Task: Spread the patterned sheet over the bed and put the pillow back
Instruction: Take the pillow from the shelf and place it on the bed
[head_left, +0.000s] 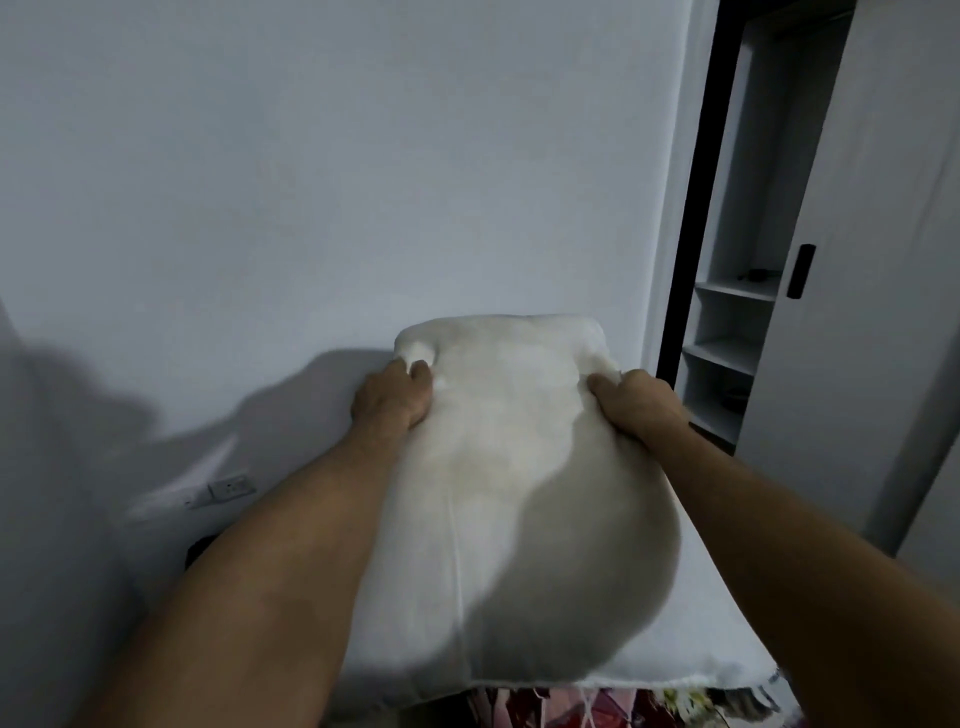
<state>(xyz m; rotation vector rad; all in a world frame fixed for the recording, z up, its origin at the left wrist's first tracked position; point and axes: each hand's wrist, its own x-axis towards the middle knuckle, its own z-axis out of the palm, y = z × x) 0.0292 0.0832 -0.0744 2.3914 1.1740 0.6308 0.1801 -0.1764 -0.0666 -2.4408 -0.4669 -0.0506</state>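
A plump white pillow (509, 499) fills the middle of the view, held up in front of me near the wall. My left hand (392, 395) grips its upper left side, fingers dug into the fabric. My right hand (631, 402) grips its upper right side the same way. Below the pillow's bottom seam a narrow strip of the patterned sheet (613, 709), red and dark with some yellow, shows at the bottom edge. The rest of the bed is hidden behind the pillow and my arms.
A plain pale wall (337, 182) stands straight ahead, with a wall socket (231, 487) low on the left. At right is an open wardrobe with white shelves (727, 353) and a white sliding door with a black handle (800, 270).
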